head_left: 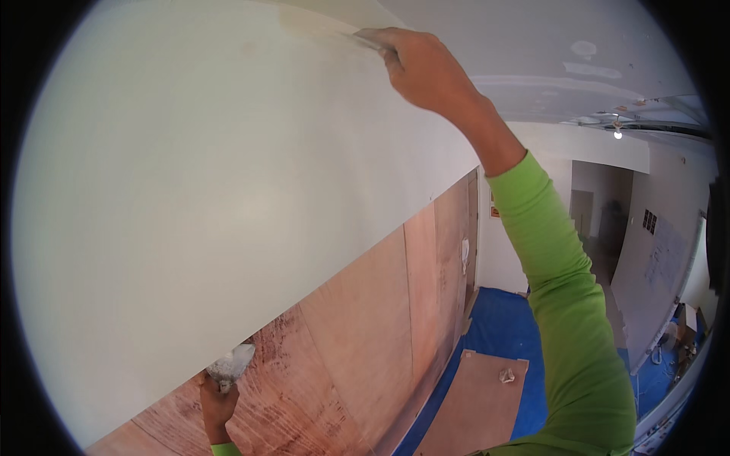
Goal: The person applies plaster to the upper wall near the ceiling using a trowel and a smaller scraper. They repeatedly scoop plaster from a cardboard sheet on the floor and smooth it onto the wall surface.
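High up, my right hand (430, 72) is closed on a thin flat blade, seemingly a putty knife (368, 40), seen nearly edge-on. Its blade lies at the top of a smooth white wall surface (228, 167), beside a yellowish patch (304, 21) close to the ceiling. Low on the left, my left hand (218, 409) grips another putty knife (233, 365). Whitish compound coats that wide blade, which is just below the white surface's lower edge. The fingers of both hands are wrapped round the tools, and the handles are mostly covered.
Below the white surface runs reddish-brown wood panelling (365, 281). Blue sheeting (506, 315) covers the floor, with a brown board (475, 399) and a small crumpled item (507, 375) on it. A doorway (601, 205) opens at the back; clutter (677, 342) stands at far right.
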A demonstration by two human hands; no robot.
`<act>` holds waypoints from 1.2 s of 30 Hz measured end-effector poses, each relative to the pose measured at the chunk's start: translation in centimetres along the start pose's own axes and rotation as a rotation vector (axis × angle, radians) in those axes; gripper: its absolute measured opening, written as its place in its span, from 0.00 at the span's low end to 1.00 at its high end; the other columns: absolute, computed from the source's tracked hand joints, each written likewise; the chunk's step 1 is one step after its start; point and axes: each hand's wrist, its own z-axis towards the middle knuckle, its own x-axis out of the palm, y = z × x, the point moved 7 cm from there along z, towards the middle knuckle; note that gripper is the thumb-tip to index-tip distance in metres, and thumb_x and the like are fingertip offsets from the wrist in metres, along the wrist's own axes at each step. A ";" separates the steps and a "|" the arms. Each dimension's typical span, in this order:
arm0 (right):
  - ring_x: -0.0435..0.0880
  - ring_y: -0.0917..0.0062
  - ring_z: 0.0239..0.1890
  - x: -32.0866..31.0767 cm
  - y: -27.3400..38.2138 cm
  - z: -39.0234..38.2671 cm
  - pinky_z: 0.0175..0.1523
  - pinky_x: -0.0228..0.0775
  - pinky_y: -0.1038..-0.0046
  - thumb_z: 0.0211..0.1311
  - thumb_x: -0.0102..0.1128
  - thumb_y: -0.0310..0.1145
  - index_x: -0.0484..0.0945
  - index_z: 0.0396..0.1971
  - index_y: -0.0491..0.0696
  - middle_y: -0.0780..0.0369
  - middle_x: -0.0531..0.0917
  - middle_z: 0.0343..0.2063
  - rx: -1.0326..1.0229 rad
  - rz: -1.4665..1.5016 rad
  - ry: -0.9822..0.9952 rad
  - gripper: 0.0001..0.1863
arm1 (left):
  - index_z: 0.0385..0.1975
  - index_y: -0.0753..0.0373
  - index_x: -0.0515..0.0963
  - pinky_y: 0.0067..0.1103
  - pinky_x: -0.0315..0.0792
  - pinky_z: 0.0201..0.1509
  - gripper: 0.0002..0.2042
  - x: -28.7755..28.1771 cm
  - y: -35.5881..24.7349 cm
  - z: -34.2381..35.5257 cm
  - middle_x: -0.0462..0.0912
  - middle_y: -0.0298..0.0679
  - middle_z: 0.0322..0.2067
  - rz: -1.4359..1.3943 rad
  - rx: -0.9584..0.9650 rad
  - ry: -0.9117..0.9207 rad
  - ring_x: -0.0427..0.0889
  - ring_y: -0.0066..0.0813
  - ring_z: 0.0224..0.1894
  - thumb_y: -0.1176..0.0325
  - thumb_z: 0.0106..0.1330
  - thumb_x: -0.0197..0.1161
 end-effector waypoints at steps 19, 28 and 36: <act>0.84 0.50 0.48 3.3 -2.2 -0.4 0.56 0.75 0.58 0.69 0.49 0.23 0.80 0.61 0.47 0.47 0.86 0.48 0.133 0.002 0.091 0.22 | 0.31 0.70 0.80 0.32 0.76 0.32 0.09 0.2 1.4 0.1 0.83 0.48 0.24 0.041 -0.057 0.015 0.84 0.37 0.26 0.73 0.52 0.68; 0.85 0.55 0.47 0.6 1.5 -9.4 0.55 0.75 0.63 0.70 0.51 0.24 0.79 0.59 0.43 0.50 0.87 0.48 0.160 0.254 0.080 0.19 | 0.36 0.70 0.81 0.29 0.78 0.38 0.11 0.5 1.3 -0.1 0.86 0.45 0.28 -0.073 -0.068 -0.024 0.86 0.33 0.31 0.73 0.54 0.69; 0.85 0.77 0.39 0.2 5.0 -41.7 0.46 0.80 0.71 0.71 0.61 0.25 0.77 0.60 0.36 0.60 0.87 0.41 0.930 1.150 -0.045 0.20 | 0.36 0.66 0.83 0.22 0.72 0.25 0.11 7.9 -1.2 -11.3 0.84 0.33 0.24 -0.321 -0.669 0.299 0.79 0.20 0.22 0.65 0.62 0.74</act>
